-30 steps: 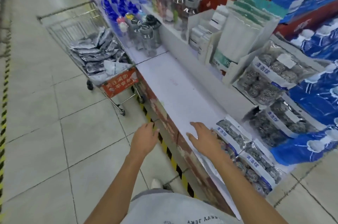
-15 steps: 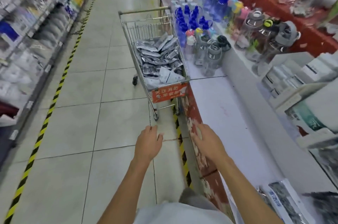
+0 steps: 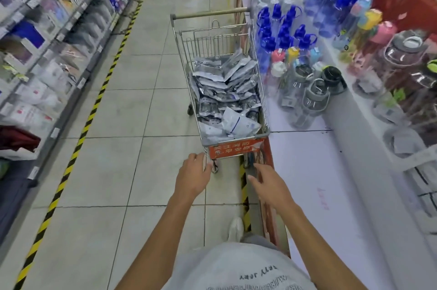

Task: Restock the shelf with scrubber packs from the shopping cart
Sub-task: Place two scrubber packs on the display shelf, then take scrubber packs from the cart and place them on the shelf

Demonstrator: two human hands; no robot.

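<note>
Inside the shopping cart (image 3: 257, 109), heaped to mid-basket: scrubber packs (image 3: 224, 91), silver, none yet taken this trip. Cart parked flush against the shelf (image 3: 331, 183), red sign (image 3: 236, 149) on its near end. Change noted: a second ago the hands hovered at stocked packs further along the shelf; the cart is now directly ahead, so another pickup looks due. Left hand (image 3: 192, 177) just short of the sign, fingers loose, empty. Right hand (image 3: 268, 183) likewise extended, fingers spread, holding nothing

Scrubber packs (image 3: 224, 91) in shopping cart (image 3: 263, 109)
</note>
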